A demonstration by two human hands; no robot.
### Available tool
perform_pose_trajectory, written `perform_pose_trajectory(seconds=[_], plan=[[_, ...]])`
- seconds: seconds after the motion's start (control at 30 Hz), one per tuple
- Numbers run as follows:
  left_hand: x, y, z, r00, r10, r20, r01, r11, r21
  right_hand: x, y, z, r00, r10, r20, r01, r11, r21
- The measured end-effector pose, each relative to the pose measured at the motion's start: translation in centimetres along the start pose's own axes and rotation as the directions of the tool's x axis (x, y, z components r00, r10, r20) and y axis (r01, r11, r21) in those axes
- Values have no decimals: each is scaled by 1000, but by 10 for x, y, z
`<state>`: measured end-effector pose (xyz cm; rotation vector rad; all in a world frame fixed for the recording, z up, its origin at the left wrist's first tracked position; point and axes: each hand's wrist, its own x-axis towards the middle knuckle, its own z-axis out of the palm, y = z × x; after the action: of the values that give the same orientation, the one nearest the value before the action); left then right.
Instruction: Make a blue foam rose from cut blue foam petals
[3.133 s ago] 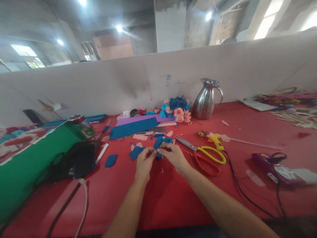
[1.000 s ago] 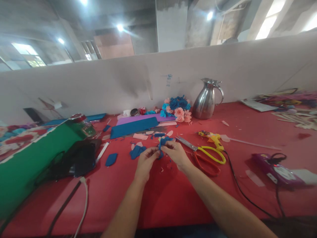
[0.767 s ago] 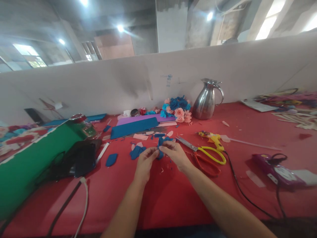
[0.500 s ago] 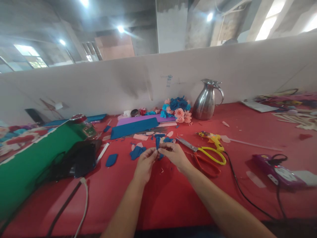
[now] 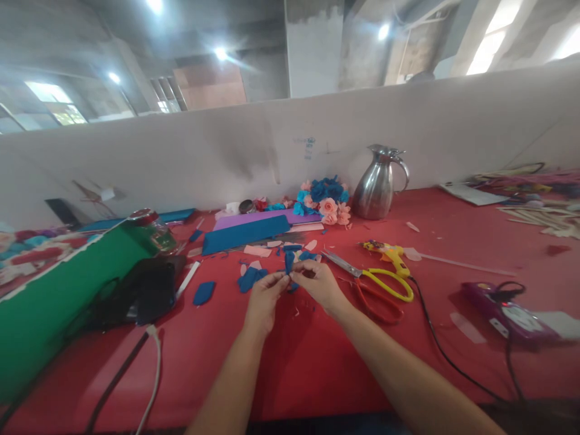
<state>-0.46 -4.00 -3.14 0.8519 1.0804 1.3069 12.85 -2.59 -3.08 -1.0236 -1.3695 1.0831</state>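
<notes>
My left hand [image 5: 270,290] and my right hand [image 5: 317,283] meet over the red table. Between their closed fingertips is a small rolled piece of blue crepe paper [image 5: 289,261]; the fingers hide its lower end. Blue paper petals [image 5: 251,279] lie just left of my hands, and a single cut blue piece [image 5: 203,293] is farther left. To the right of my right hand rest scissors [image 5: 362,275] with one yellow and one red handle, blades partly open. A bunch of blue and pink paper flowers [image 5: 327,198] sits behind my hands.
Blue crepe paper [image 5: 247,234] lies at the back. A steel jug [image 5: 376,184] stands by the wall. On the right are a yellow glue gun [image 5: 395,260] with a black cord and a purple power strip [image 5: 512,317]. A green box [image 5: 49,314] and a black phone-like object [image 5: 156,293] occupy the left.
Almost nothing differs. Both hands keep the blue paper at the same spot, with only a slight shift of the fingers.
</notes>
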Motion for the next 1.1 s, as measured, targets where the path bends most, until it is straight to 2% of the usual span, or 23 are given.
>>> perform_pose_trajectory(seconds=[0.17, 0.4, 0.53, 0.73, 0.9, 1.0, 1.1], plan=[[3, -5, -4, 995, 101, 9, -102, 991, 83, 0, 0, 1, 999, 16, -35, -17, 1000, -18], [3, -3, -4, 995, 74, 63, -77, 995, 57, 0, -3, 1, 998, 51, -25, -50, 998, 42], [-1, 1, 0, 989, 132, 72, -140, 981, 132, -1, -4, 1, 998, 55, -8, -54, 997, 54], [-1, 1, -1, 955, 294, 34, -287, 893, 348, -1, -7, 0, 999, 49, 4, -50, 998, 32], [6, -6, -10, 898, 438, -29, -373, 796, 476, 0, -12, -2, 998, 47, -40, -42, 992, 120], [7, -7, -11, 879, 476, -33, -395, 766, 507, 0, -16, -4, 993, 43, -110, -27, 990, 141], [6, -7, -10, 881, 472, -32, -394, 770, 501, -1, -20, -5, 989, 47, -137, -22, 984, 176]])
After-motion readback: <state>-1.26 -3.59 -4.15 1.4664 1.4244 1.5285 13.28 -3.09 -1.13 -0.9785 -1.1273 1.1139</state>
